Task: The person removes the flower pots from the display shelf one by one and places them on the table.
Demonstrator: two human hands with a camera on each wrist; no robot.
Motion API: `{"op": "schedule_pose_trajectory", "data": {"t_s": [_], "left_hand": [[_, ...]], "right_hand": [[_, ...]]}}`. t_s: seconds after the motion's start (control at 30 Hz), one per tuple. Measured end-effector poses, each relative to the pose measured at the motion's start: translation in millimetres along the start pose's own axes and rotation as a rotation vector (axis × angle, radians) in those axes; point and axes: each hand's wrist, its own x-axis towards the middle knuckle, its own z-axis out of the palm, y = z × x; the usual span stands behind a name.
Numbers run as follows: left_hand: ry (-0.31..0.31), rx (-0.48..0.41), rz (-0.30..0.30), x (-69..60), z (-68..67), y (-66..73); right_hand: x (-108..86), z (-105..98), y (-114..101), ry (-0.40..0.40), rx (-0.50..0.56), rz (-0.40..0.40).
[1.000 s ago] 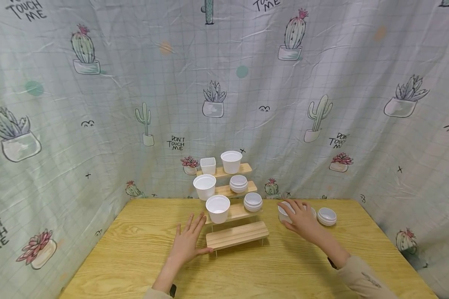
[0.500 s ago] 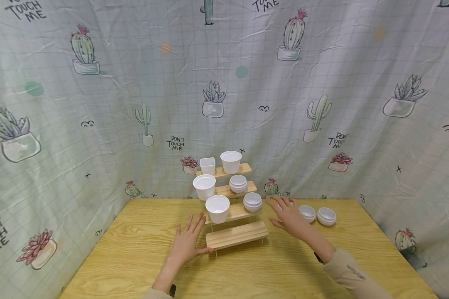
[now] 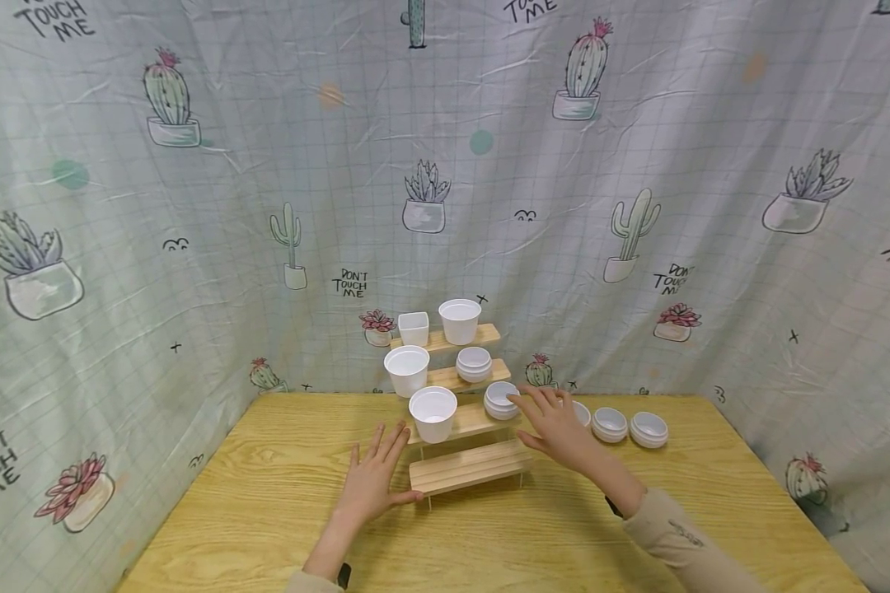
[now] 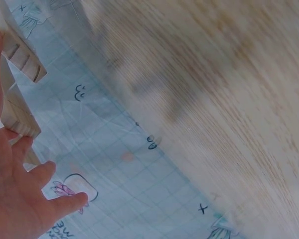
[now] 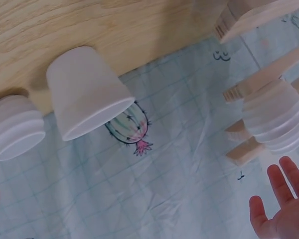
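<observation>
Where right hand blocks head view, wrist view, whole pot

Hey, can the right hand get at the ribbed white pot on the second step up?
Probably yes: the open right hand is close beside the ribbed white pot, with nothing visible between them. The taller pot on that step sits at the other end.

Backdrop: pale grey-green fabric, faint grid, behind counter and along both sides. Prints: potted cacti, pink-red succulents, teal dots, orange dots, "DON'T TOUCH ME" lettering. Vertical folds, fine creases; lilac cast toward upper right. Counter: yellowish wood grain in head view, paler in wrist views. Light diffuse, shadows soft.
</observation>
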Motion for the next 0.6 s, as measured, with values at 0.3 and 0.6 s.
{"op": "schedule_pose_trajectory", "data": {"t_s": [0.3, 0.6], "left_hand": [[-0.018, 0.019, -0.008, 0.4, 0.6, 0.1], [0.095, 0.02, 0.064, -0.8, 5.6, -3.4]], "right_hand": [[10.8, 7.9, -5.8, -0.046, -0.005, 0.027], [19.4, 17.9, -8.9, -0.095, -0.001, 0.09]]}}
